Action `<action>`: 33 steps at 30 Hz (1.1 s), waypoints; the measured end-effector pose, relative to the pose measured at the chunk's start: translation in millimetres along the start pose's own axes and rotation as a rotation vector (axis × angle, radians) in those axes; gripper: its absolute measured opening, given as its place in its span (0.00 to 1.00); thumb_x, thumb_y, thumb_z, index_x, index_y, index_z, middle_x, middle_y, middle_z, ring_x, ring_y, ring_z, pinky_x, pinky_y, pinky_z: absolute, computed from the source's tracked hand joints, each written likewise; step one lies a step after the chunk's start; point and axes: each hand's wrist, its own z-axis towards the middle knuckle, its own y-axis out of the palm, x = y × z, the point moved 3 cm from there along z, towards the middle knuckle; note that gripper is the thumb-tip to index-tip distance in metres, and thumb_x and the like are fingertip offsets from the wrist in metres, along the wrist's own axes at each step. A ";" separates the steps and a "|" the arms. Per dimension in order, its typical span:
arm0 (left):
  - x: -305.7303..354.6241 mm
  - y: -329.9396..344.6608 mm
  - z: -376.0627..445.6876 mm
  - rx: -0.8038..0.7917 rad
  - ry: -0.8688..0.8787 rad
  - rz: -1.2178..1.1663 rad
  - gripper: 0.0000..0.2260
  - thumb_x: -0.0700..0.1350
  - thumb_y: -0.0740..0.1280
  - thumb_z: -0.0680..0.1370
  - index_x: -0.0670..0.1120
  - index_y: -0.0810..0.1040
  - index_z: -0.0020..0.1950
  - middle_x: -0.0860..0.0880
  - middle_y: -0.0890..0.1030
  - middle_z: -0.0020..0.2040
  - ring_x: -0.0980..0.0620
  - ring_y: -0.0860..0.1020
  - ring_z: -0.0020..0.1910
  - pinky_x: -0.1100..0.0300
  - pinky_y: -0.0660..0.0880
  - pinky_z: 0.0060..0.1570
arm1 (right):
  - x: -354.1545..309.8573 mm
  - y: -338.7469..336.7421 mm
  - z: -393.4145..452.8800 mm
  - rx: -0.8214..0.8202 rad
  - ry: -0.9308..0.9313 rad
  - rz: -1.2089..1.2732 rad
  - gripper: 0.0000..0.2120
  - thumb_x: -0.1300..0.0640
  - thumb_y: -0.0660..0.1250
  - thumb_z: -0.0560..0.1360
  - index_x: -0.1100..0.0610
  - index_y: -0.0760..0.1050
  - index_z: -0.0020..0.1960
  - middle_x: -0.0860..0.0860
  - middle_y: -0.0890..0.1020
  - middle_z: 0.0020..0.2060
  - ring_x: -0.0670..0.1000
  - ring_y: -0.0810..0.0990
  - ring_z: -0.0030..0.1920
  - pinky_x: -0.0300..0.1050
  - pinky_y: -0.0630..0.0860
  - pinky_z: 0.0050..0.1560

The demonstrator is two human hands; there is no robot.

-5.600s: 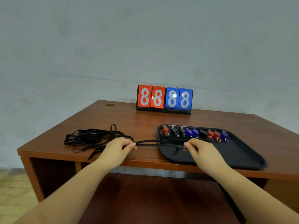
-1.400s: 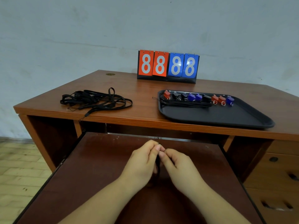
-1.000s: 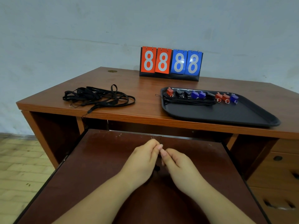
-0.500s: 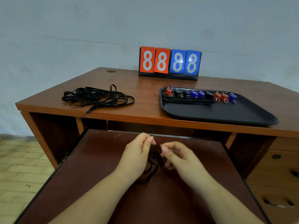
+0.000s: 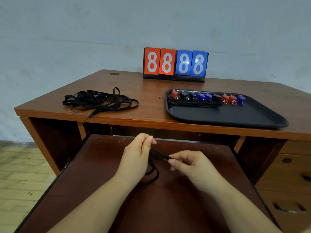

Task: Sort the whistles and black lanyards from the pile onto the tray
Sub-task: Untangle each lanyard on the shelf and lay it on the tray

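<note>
Both hands, left hand (image 5: 138,153) and right hand (image 5: 188,163), pinch one black lanyard (image 5: 154,167) below the tray (image 5: 227,116); straightening step, next likely laying it on the tray.

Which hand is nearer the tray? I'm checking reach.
The right hand: it is below the tray's near edge, while the left hand is further left. Both pinch a black lanyard.

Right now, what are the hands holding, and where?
One black lanyard: left hand pinches its strap up high, right hand pinches one end.
</note>
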 end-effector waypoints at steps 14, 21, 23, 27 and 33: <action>5.6 25.7 -16.2 -0.301 0.011 -0.086 0.09 0.46 0.59 0.80 0.50 0.75 0.42 0.54 0.73 0.29 0.59 0.70 0.28 0.62 0.68 0.31 | -1.8 5.6 2.2 0.085 0.186 1.009 0.10 0.55 0.66 0.69 0.60 0.78 0.46 0.55 0.85 0.44 0.51 0.84 0.47 0.45 0.75 0.51; 1.7 17.8 -7.8 -0.139 0.007 -0.132 0.09 0.45 0.65 0.77 0.58 0.82 0.48 0.57 0.83 0.46 0.65 0.78 0.51 0.74 0.70 0.53 | 6.8 -3.3 2.4 0.304 0.212 0.899 0.07 0.53 0.72 0.62 0.56 0.78 0.35 0.50 0.79 0.29 0.46 0.77 0.32 0.41 0.75 0.41; 0.9 16.0 -7.5 -0.117 -0.113 -0.269 0.08 0.43 0.66 0.77 0.54 0.83 0.48 0.56 0.84 0.42 0.66 0.80 0.46 0.75 0.72 0.48 | 8.2 -2.0 2.1 0.324 0.195 0.795 0.07 0.51 0.73 0.60 0.54 0.80 0.32 0.50 0.80 0.28 0.46 0.77 0.32 0.42 0.75 0.42; 0.7 18.2 -7.8 -0.093 -0.246 -0.489 0.07 0.39 0.67 0.76 0.48 0.83 0.48 0.50 0.85 0.37 0.59 0.81 0.40 0.71 0.75 0.44 | 5.6 4.5 2.0 0.263 0.098 0.691 0.02 0.60 0.73 0.67 0.54 0.83 0.39 0.53 0.85 0.35 0.49 0.83 0.40 0.41 0.78 0.47; 2.8 18.3 -8.6 -0.094 -0.254 -0.543 0.07 0.36 0.68 0.74 0.47 0.82 0.45 0.52 0.84 0.36 0.60 0.80 0.35 0.70 0.73 0.35 | -2.2 5.6 -2.4 0.238 0.010 0.513 0.08 0.66 0.71 0.70 0.54 0.81 0.43 0.52 0.86 0.37 0.47 0.85 0.40 0.34 0.78 0.42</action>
